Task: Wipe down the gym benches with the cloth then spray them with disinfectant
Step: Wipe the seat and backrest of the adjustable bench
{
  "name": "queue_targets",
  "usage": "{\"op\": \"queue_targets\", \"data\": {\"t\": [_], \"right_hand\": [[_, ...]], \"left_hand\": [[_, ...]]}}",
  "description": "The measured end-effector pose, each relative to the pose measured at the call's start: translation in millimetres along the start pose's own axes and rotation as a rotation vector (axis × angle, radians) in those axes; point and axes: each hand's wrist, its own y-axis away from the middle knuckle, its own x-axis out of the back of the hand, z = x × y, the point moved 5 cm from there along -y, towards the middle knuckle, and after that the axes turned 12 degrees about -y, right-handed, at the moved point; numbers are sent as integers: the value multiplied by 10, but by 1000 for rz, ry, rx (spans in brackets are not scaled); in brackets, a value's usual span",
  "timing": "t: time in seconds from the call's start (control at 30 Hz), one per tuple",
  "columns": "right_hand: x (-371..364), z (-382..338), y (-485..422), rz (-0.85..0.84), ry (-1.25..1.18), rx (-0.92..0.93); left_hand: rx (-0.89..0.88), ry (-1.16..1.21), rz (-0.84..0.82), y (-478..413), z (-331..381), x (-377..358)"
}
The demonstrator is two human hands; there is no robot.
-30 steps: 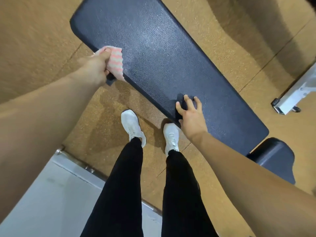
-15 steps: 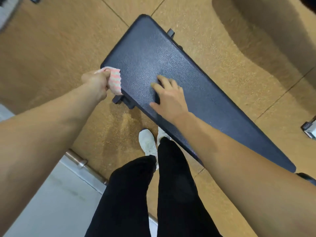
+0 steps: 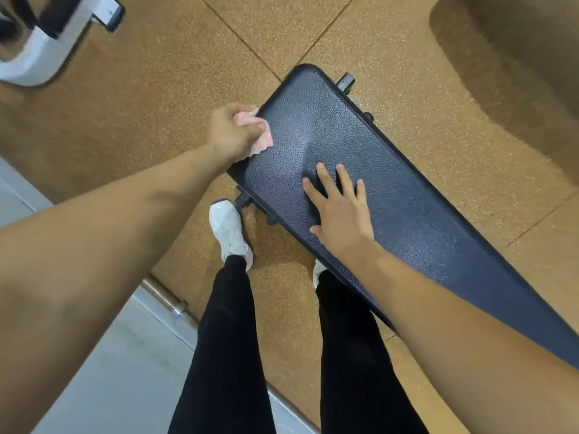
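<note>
Cloth [image 3: 263,142], pink with pale stripes, was bunched in the left hand [image 3: 232,133]. The fingers were curled tight round it, and only a scalloped flap hung free below the knuckles. It lay against the long edge of the bench [image 3: 407,198], close to the rounded end, where the pad turns down to its side. Balling it up probably gave a firm wad to press into that edge, where a loose sheet would drag.

The right hand [image 3: 341,211] lay flat on the pad, to the right of the left hand and closer to the body. Its fingers [image 3: 326,177] were straight and spread, gripping nothing. It looked like a brace that steadied the person leaning over and stopped the bench from shifting under the wiping pressure. Between the two hands the black textured upholstery was bare, and any damp streaks could not be told from its sheen.

Below the left hand a white shoe [image 3: 228,230] stood on the speckled tan floor [image 3: 156,136]. Well beyond that hand, up and to its left, was the blurred white frame [image 3: 40,48] of other equipment.

No spray bottle showed anywhere. The wiping seemed to be the step in hand, near one end of this bench, with the disinfecting not yet begun.
</note>
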Motion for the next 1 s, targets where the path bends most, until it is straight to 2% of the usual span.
{"op": "queue_targets", "data": {"t": [0.2,0.33,0.4,0.5,0.57,0.67,0.8,0.9,1.0], "right_hand": [[118,-69,-39,-34,-107,-58],[278,-168,-75,-38,-280,-169],[407,-216,-144,-11,-494,-287],[766,-407,-191,145,-966,-407],[1084,-664,-140,254,-1168,-397],[1544,-1159,-66,307,-1331,-320],[2086,-1766,2,333,-1409,-251],[2430,-2201,17,330,-1411,-180],[2781,-2510,5,373,-1454,-162]], "left_hand": [[-275,-3,-92,-199,766,-98],[-424,133,-135,-87,1053,110],[-457,183,-128,52,1090,335],[-412,223,-193,366,978,702],[-429,250,-285,629,833,968],[-479,263,-295,924,667,1443],[-469,329,-341,1213,528,2138],[-536,226,-344,1394,514,2684],[-584,50,-242,1494,562,3260]]}}
